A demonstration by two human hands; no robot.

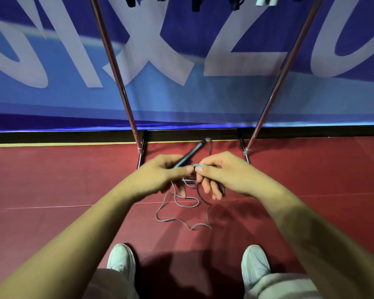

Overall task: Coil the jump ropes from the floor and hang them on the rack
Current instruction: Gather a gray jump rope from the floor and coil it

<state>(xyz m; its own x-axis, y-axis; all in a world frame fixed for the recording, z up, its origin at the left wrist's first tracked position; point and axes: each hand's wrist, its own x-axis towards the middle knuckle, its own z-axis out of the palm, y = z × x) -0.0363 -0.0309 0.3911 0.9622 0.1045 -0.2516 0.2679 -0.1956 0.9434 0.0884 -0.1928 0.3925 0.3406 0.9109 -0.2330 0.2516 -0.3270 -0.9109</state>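
Observation:
My left hand (166,172) grips a black jump rope handle (192,153) that points up and away toward the rack's base. My right hand (220,173) pinches a small loop of the thin grey cord (198,165) between thumb and forefinger, right beside the left thumb. The remaining cord (177,212) hangs from my hands and lies in loose curls on the red floor below them. The rack (119,87) rises in front of me on two slanted metal poles, with several coiled ropes and handles (233,2) hanging at the top edge of the view.
A blue banner with large white letters (52,61) covers the wall behind the rack. The rack's floor frame (141,156) sits just beyond my hands. My two white shoes (122,261) stand on the red floor (52,180) at the bottom.

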